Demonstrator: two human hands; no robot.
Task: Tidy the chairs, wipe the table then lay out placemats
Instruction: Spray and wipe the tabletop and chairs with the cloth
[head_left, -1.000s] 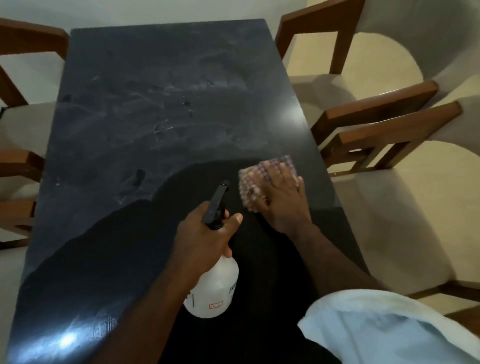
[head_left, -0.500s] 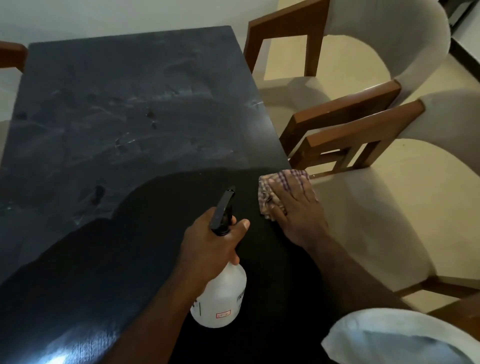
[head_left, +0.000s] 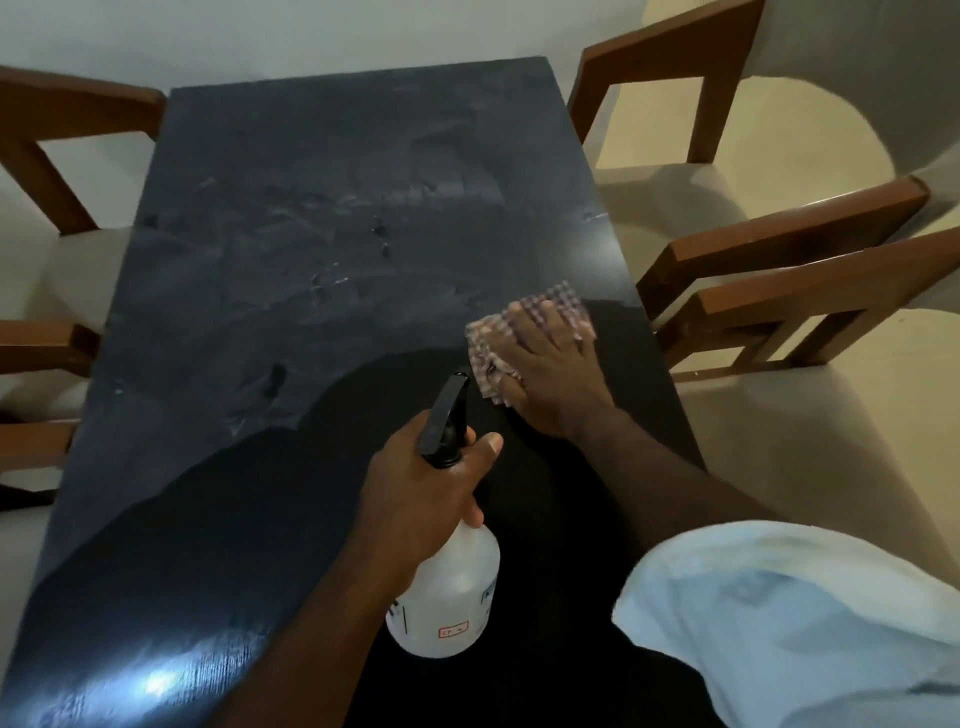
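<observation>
While the wiping stage looks only partly done, a person's right hand presses a checked cloth flat on the dark bench near its right edge, fingers straight and spread so the whole palm bears down. The left hand has its fingers clamped round the neck of a white spray bottle, held over the bench's near half with the nozzle aimed at the smeared far end. Chairs line both long sides of the bench. No placemats are visible.
</observation>
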